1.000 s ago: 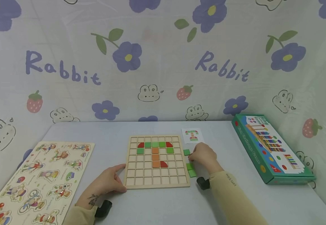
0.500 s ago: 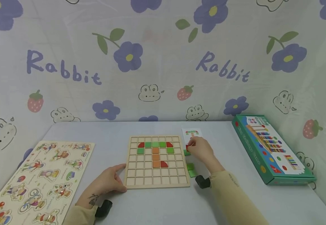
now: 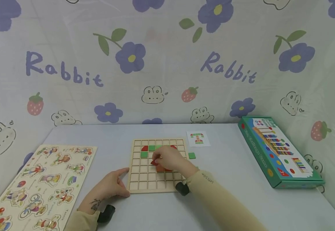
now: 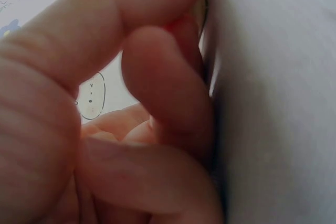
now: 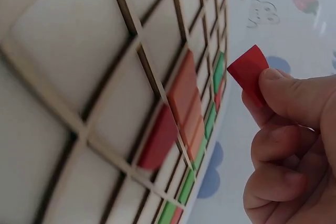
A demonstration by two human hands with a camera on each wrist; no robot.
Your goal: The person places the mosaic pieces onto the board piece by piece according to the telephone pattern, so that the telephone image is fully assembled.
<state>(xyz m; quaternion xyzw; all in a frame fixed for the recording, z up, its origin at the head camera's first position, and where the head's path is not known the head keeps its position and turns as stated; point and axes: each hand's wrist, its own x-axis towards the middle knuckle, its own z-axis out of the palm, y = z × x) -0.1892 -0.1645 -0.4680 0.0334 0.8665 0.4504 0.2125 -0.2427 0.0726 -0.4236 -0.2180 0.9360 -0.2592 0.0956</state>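
My right hand is over the middle of the wooden grid board, its thumb and finger pinching a red quarter-round tile. In the right wrist view that tile is raised off the grid, beside orange tiles lying in the cells. Another red tile lies in a cell next to the orange ones. Green tiles and a red one fill cells near the far side, partly covered by my right hand. My left hand touches the board's left edge and near corner with spread index finger and thumb.
A picture card lies behind the board's far right corner, with a loose green tile in front of it. On the right sits a green game box. A wooden picture puzzle lies at left. A patterned curtain hangs behind.
My right hand has picked up the red tile beside the board, passed near the card and moved left over the grid. Its sleeve now hides the nearer green tiles. My left hand stays put.
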